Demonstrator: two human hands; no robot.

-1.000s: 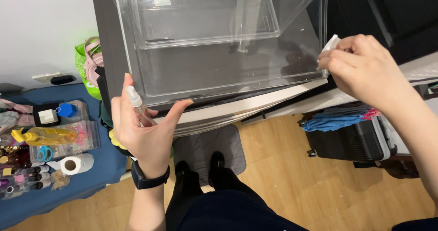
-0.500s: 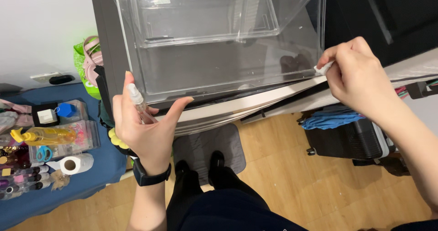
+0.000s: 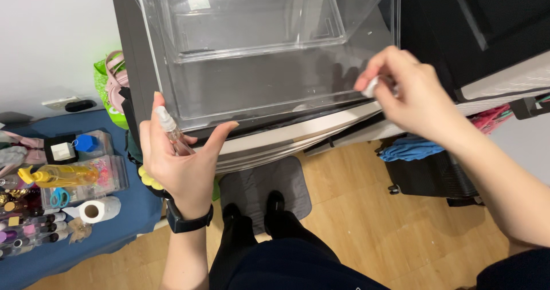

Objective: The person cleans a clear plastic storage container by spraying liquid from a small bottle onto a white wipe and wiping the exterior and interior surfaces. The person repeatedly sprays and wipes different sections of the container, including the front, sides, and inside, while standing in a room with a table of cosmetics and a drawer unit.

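My left hand [image 3: 183, 167] holds a small clear spray bottle [image 3: 171, 130] and rests its thumb against the front edge of a large clear plastic bin [image 3: 252, 89]. A smaller clear tray [image 3: 246, 20] lies inside the bin. The bin sits on a dark-topped counter [image 3: 132, 55]. My right hand [image 3: 404, 95] pinches a small white wipe [image 3: 371, 86] against the bin's front right rim. A dark watch [image 3: 186, 221] is on my left wrist.
A blue-covered table [image 3: 114, 215] at left carries a yellow spray bottle [image 3: 54, 175], a tissue roll [image 3: 94, 211], small bottles and clear boxes. A grey mat [image 3: 263, 184] lies on the wood floor by my feet. A dark suitcase [image 3: 429, 178] stands at right.
My right hand slid the white wipe leftward along the bin's front rim from the right corner. My left hand stayed in place with the spray bottle.
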